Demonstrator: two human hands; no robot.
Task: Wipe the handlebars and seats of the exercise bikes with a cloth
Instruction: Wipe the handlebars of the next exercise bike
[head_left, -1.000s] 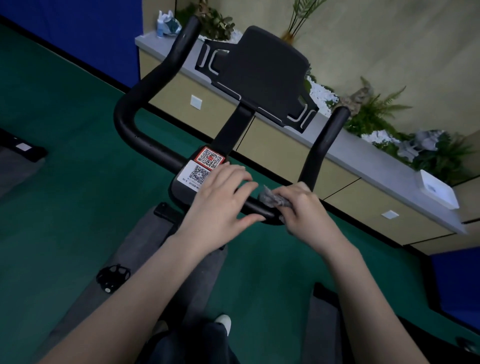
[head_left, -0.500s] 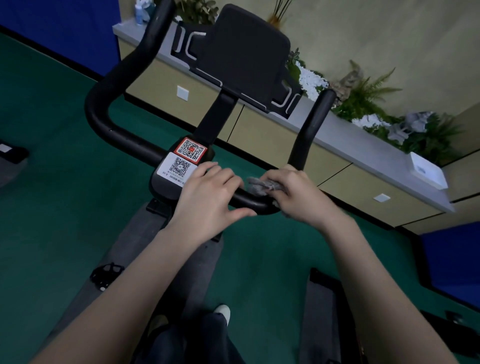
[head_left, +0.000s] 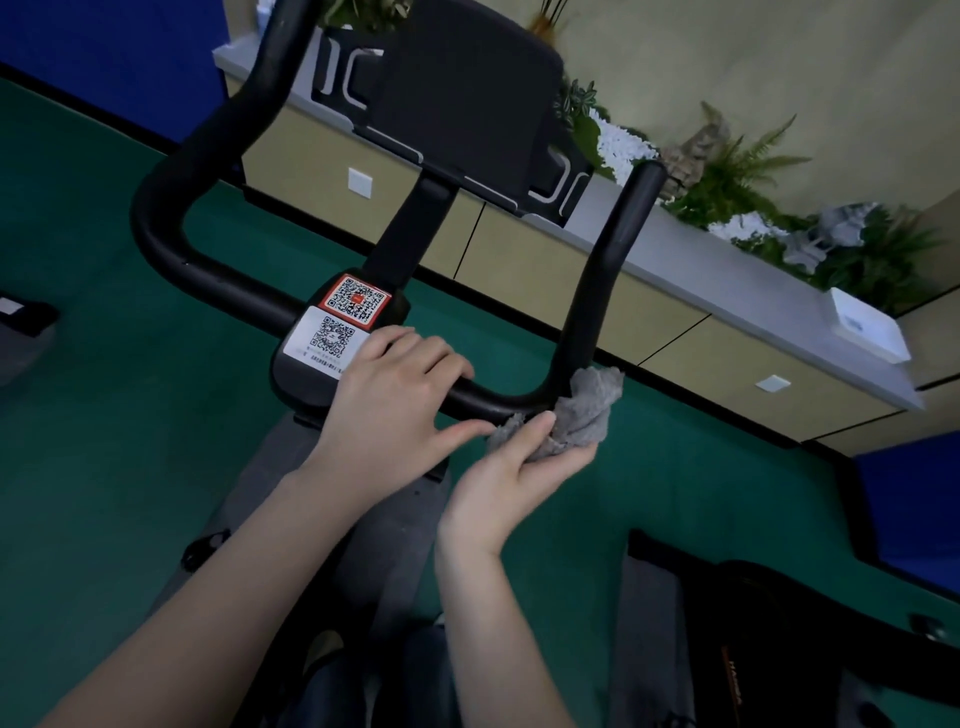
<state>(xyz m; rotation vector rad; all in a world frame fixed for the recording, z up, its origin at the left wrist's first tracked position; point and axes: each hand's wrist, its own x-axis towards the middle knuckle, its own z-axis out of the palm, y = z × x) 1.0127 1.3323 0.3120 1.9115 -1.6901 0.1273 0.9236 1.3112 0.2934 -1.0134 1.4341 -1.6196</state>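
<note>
Head view shows your left hand (head_left: 395, 410) draped over the bar (head_left: 488, 402) just beside the QR stickers (head_left: 340, 325), fingers curled over the top and thumb stretched toward the cloth; that hold looks meant to steady the bike while the other hand works. Your right hand (head_left: 524, 473) sits just below the bar's right bend, palm turned up, thumb pinching the grey cloth (head_left: 584, 413) against the fingers; the cloth bunches above the palm and presses on the outer side of the bend, where the upright grip (head_left: 608, 270) rises away from you. Holding it from underneath probably lets you wrap the curve and reach the bar's underside; from here the upright grip above your right hand looks the natural next stretch, and the far left loop (head_left: 171, 208), well beyond your left hand, remains; the seat is not in view.
</note>
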